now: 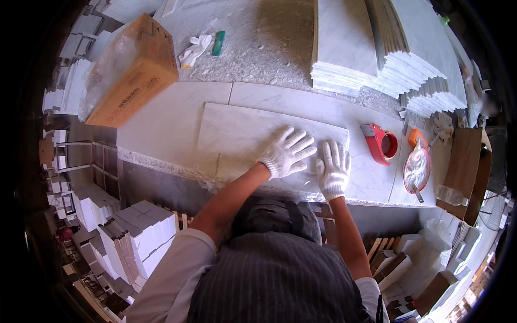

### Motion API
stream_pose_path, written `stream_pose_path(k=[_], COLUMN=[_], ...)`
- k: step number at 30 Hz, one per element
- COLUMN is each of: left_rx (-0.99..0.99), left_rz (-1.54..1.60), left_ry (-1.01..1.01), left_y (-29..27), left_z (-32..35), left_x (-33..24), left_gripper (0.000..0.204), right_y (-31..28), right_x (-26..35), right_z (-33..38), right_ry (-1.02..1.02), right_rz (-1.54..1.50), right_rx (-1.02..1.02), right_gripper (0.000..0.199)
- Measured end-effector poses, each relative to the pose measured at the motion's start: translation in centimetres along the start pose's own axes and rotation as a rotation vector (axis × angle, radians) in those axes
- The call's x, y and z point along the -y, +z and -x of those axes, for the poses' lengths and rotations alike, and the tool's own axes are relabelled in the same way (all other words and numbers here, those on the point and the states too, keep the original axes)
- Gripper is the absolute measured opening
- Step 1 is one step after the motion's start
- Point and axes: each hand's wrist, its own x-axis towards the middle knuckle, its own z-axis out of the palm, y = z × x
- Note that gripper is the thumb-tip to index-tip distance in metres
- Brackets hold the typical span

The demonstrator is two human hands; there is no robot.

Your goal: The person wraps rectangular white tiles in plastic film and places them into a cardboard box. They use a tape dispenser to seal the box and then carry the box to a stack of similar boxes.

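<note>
A pale grey-veined marble tile (242, 125) lies flat on the worktop (156, 116) in front of me. My left hand (287, 154), in a white knit glove, rests on its surface with the fingers spread. Close beside it, to the right, my right hand (334, 169) wears a matching glove and lies flat near the tile's right end, fingers stretched out. Clear plastic film shows along the near side of the tile and the worktop's front edge. Neither hand grips anything.
Right of the tile stands a red tape dispenser (381, 144), with a bowl of white paste (417, 169) holding a scraper beyond it. Marble slabs (344, 43) are stacked at the back right. A cardboard box (137, 81) sits back left, near a loose glove (195, 49) and a green block (218, 43).
</note>
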Motion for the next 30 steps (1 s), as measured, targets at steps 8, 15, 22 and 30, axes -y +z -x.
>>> stream_pose_path(k=[8,15,22,30], left_rx=[0.030,-0.124,-0.079,-0.342], left_rz=[-0.147,-0.185,-0.277,-0.016], left_ry=[-0.082,-0.376,-0.543,-0.003], left_y=[-4.5,-7.8,-8.1,-13.7], left_z=[6.7,14.0,12.3,-12.1], left_x=[6.6,16.4,18.6,7.8], left_gripper=[0.052,0.049,0.050,0.050], right_y=[0.7,0.6,-0.2,-1.0], right_x=[-0.9,-0.6,-0.5,-1.0], right_z=[0.5,0.0,-0.3,-0.4], right_ry=[0.036,0.050,0.061,0.069], right_rz=[0.044,0.031,0.001,-0.039], right_rx=[-0.005,0.027,0.059,0.021], right_gripper=[0.054,0.057,0.056,0.056])
